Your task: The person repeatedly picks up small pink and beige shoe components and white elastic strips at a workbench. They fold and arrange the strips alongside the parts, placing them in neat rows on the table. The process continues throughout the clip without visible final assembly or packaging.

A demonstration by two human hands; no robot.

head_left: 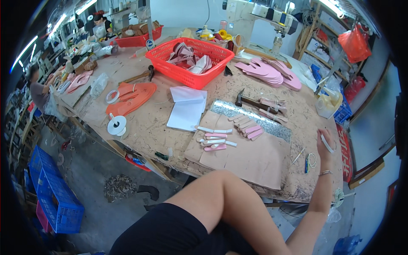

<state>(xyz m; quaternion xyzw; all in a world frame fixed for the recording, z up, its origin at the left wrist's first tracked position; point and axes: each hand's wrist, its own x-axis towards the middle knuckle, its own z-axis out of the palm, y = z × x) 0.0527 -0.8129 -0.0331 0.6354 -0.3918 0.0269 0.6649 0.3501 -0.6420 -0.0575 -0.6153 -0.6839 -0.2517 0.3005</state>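
My right hand (324,138) is at the right end of the table, its fingers closed around a short white strip (327,145). My left hand is not in view. To the left of my right hand lie a green-blue tool (306,165), a small ring of thin cord (312,160) and a thin pale stick (298,155). Several short strips with white faces (213,130) and pink strips (254,132) rest in rows on a tan sheet (255,163). My bare bent knee (216,180) is up against the table's near edge.
A hammer (255,103) lies beside a speckled metal plate (225,106). Farther back are a red basket (191,76) of pink pieces, stacked pink cutouts (267,73), orange cutouts (131,100), an open notebook (185,114) and a sewing machine (259,25). Blue crates (55,191) stand on the floor.
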